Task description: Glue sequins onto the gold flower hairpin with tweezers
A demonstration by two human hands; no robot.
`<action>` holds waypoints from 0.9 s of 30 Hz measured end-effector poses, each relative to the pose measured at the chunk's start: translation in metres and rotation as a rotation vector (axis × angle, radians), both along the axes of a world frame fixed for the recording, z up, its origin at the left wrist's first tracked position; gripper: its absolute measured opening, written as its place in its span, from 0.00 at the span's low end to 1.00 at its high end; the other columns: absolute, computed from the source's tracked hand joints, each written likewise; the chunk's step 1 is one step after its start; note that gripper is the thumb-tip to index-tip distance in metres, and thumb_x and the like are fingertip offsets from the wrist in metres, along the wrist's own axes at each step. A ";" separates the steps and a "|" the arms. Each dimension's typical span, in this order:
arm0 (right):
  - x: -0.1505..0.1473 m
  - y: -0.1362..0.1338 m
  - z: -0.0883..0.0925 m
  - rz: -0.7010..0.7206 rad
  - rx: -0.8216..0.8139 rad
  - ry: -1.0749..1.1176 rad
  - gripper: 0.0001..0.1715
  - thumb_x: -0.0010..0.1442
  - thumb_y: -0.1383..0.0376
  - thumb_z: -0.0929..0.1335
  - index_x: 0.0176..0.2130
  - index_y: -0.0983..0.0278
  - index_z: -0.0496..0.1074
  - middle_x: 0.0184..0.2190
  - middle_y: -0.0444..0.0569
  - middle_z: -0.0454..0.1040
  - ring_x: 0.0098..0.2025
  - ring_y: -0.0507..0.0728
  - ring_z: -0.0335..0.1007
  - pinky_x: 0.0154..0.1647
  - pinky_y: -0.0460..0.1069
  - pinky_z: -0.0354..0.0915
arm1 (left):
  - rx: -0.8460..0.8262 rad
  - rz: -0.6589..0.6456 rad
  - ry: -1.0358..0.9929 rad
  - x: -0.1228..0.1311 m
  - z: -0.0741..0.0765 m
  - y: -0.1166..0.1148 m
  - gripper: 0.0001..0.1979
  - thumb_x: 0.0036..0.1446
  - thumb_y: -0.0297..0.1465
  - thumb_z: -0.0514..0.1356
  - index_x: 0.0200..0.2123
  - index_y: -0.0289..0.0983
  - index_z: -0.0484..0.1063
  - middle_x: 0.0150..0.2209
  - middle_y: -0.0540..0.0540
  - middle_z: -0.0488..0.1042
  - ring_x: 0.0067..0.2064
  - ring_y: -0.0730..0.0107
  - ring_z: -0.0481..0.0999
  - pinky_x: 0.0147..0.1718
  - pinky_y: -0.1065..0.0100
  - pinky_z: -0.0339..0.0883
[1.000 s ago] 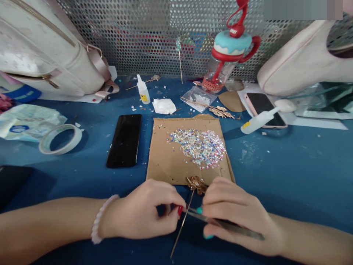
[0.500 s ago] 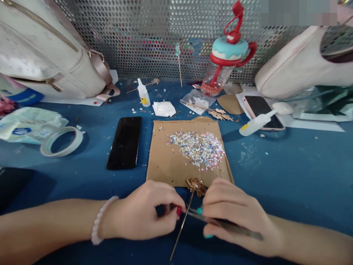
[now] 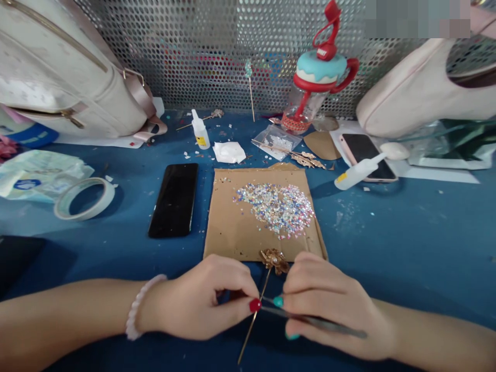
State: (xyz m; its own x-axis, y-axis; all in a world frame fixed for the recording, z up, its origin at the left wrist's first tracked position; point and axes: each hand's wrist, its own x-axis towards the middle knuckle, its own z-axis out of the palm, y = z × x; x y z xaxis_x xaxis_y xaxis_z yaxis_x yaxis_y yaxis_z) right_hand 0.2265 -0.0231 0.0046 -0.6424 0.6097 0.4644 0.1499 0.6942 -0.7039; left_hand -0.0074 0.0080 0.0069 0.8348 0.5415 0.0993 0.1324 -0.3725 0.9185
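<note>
A golden flower hairpin (image 3: 273,260) with a thin metal stick stands slanted at the near edge of a cardboard sheet (image 3: 225,243), its flower head uppermost. The thumb and index finger of my left hand (image 3: 209,299) are pinched on the stick, below the flower. My right hand (image 3: 329,305) is closed around a pair of metal tweezers (image 3: 325,324). The tweezers' tips point left and reach the stick beside my left fingertips; whether anything tiny sits between them I cannot tell. A heap of shiny multicoloured rhinestones (image 3: 281,209) lies on the cardboard beyond both hands.
Left of the cardboard are a black phone (image 3: 174,200) and a tape roll (image 3: 84,199). Glue bottles (image 3: 200,132) (image 3: 358,173), a bag of white beads (image 3: 277,142) and a lidded cup (image 3: 310,93) stand or lie behind. Bags (image 3: 73,67) flank the perforated metal panel (image 3: 209,57).
My left thumb has closed in against the index finger at the stick, its red nail now facing up. The tweezers' tips stay close to the stick; the hairpin has barely moved.
</note>
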 end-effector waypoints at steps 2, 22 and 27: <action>0.000 0.000 0.001 -0.009 0.010 0.004 0.06 0.63 0.66 0.67 0.36 0.69 0.70 0.29 0.48 0.73 0.33 0.50 0.69 0.36 0.48 0.64 | -0.019 0.003 -0.001 0.000 0.000 0.001 0.07 0.59 0.22 0.55 0.30 0.33 0.71 0.25 0.50 0.69 0.26 0.78 0.66 0.28 0.78 0.61; 0.003 0.001 0.001 -0.050 -0.015 0.047 0.08 0.64 0.64 0.66 0.39 0.69 0.70 0.29 0.49 0.73 0.34 0.50 0.68 0.36 0.48 0.64 | -0.339 0.007 0.122 -0.002 -0.004 0.001 0.10 0.60 0.21 0.50 0.30 0.32 0.69 0.27 0.50 0.70 0.19 0.85 0.67 0.19 0.83 0.61; 0.002 0.000 -0.001 -0.053 0.021 0.024 0.08 0.63 0.64 0.66 0.38 0.69 0.70 0.29 0.49 0.72 0.34 0.50 0.67 0.36 0.48 0.64 | -0.338 -0.009 0.088 -0.003 -0.007 0.001 0.11 0.61 0.21 0.49 0.31 0.32 0.70 0.27 0.49 0.72 0.19 0.85 0.68 0.19 0.84 0.63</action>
State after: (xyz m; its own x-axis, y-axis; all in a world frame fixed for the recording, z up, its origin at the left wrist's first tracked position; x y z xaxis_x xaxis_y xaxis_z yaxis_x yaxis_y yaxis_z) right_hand 0.2287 -0.0234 0.0033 -0.5980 0.6326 0.4922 0.1699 0.7002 -0.6935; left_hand -0.0102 0.0089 -0.0005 0.8372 0.5240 -0.1569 0.2143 -0.0503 0.9755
